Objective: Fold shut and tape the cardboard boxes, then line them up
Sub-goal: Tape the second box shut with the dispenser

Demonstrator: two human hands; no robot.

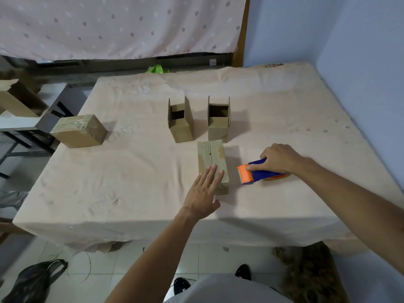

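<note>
A folded-shut cardboard box (211,157) lies in the middle of the cloth-covered table (131,171). My left hand (204,191) rests flat on its near end, fingers straight. Just to the right, my right hand (278,159) grips the blue handle of an orange and blue tape dispenser (254,174) that lies on the table beside the box. Two open boxes stand upright behind it, one at the left (181,124) and one at the right (218,124), flaps up. A taped, closed box (79,131) sits at the table's far left edge.
A side bench at the far left carries another open cardboard box (17,99). A black plastic bag (32,281) lies on the tiled floor near the table's front left corner. A blue wall runs along the right side.
</note>
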